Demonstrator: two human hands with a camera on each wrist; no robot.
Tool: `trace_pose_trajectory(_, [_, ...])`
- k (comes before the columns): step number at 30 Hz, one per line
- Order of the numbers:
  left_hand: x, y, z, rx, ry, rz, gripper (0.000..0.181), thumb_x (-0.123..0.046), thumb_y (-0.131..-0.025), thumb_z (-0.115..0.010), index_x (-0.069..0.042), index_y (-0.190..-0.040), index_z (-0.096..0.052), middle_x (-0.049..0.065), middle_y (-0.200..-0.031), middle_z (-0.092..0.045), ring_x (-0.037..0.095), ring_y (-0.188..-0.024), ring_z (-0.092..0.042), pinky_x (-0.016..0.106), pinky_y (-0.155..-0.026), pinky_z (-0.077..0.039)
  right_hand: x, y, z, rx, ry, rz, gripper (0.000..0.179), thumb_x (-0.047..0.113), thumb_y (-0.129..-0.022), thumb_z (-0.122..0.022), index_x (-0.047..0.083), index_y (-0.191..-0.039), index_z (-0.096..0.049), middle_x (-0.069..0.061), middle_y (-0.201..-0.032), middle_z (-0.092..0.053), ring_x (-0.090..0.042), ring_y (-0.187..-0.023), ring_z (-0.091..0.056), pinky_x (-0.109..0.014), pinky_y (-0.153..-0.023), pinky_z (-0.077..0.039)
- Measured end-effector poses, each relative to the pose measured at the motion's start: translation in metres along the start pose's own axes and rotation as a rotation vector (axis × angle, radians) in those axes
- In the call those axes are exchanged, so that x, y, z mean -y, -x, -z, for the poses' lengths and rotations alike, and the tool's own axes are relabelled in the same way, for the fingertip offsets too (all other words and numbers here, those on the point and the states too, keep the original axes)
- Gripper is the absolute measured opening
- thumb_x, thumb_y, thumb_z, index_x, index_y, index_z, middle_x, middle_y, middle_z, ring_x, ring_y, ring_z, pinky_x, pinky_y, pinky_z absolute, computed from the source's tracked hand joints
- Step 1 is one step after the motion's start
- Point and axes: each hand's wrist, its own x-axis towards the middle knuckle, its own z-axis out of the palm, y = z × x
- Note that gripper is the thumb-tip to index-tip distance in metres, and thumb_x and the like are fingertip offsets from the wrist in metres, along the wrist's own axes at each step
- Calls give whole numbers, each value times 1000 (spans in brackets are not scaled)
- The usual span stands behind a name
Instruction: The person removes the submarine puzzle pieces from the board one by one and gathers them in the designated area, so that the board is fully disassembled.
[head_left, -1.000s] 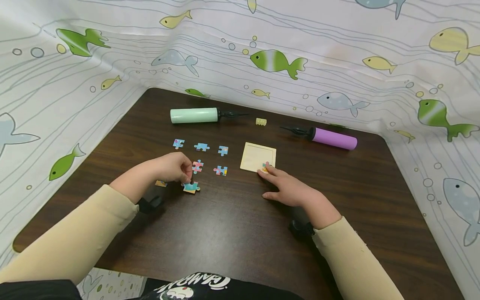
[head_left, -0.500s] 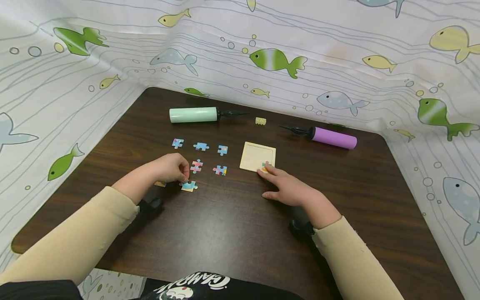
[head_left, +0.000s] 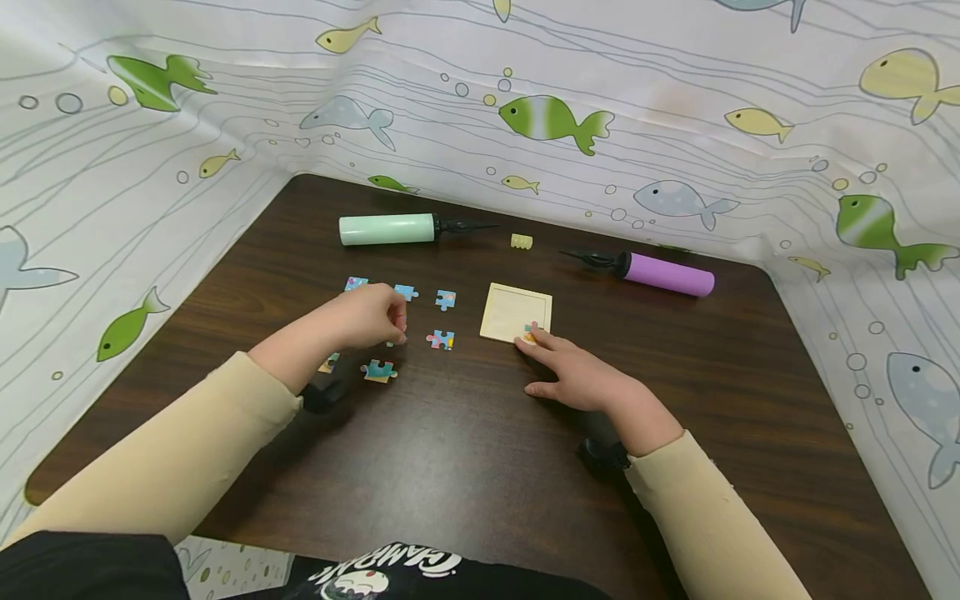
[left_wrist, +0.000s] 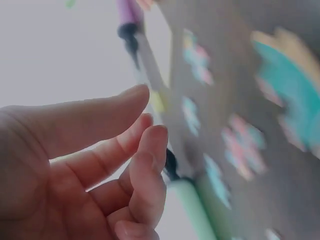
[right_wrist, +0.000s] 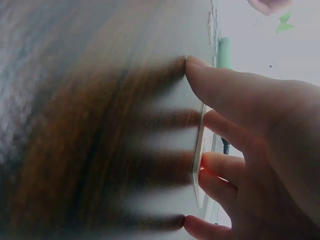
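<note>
My left hand (head_left: 363, 318) hovers over the loose jigsaw pieces, thumb and fingers loosely bent, with a gap and nothing between them in the left wrist view. A pink-and-blue jigsaw piece (left_wrist: 243, 145) is mostly covered by that hand in the head view. Nearer the front lies a teal-and-tan jigsaw piece (head_left: 379, 372). My right hand (head_left: 577, 373) rests at the near right corner of a pale wooden puzzle tray (head_left: 507, 312), fingers spread. Under its fingertips, a small jigsaw piece (head_left: 531, 328) shows inside the tray's corner.
More jigsaw pieces lie around: blue ones (head_left: 446, 299) behind, a pink-and-blue one (head_left: 440, 340) right of the left hand. At the back are a mint-green hand pump (head_left: 387, 230), a small yellow block (head_left: 521, 242) and a purple hand pump (head_left: 667, 275). Fish-patterned cloth (head_left: 465, 100) encloses the dark table (head_left: 465, 467).
My left hand has let go of the teal-and-tan jigsaw piece, which stays on the table, and has moved back and right over the pink piece. The right hand stays in place.
</note>
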Motion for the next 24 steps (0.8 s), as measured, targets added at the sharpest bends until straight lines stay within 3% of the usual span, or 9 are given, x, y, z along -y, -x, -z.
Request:
trace_pose_trajectory(5, [-37,-30,-3,7,-39,-64,10,-10,-85,-72,-12,-81,-63,3,-81,-64,19,-66,-57,36,-64,-44,-1,0,0,-4,6,6,76,38,-95,-66,19,-157,-27,-9,-164,-9,-34,-147,-14,-51,-112,-25])
trace_pose_trajectory(11, [-72,-73,-25,75,2,-113,8,-13,-86,-74,-11,-88,-66,4,-86,-63,21,-73,-55,34,-67,-44,-2,-2,-1,-19,9,30,74,37,-95,-66,19,-156,-29,-9,-163,-12,-33,-147,-16,-51,-111,-27])
trace_pose_trajectory(15, [-88,-96,-43,86,-7,-120,10,-15,-87,-73,-12,-95,-68,5,-99,-62,22,-79,-54,32,-67,-44,-2,-3,-1,-18,6,38,73,37,-95,-66,20,-156,-29,-9,-163,-12,-34,-146,-18,-51,-110,-29])
trace_pose_trajectory(19, [-98,-115,-58,70,-22,-81,15,-12,-88,-69,-14,-102,-65,4,-112,-60,21,-78,-49,30,-63,-40,-3,-2,-1,-14,9,33,72,37,-96,-65,19,-156,-30,-7,-164,-12,-33,-146,-18,-52,-110,-28])
trace_pose_trajectory(24, [-106,-131,-71,75,5,-39,20,-10,-87,-68,-15,-106,-62,4,-105,-61,20,-71,-48,29,-59,-38,-4,0,0,-8,17,30,72,38,-96,-65,18,-156,-30,-6,-164,-11,-33,-146,-18,-54,-110,-27])
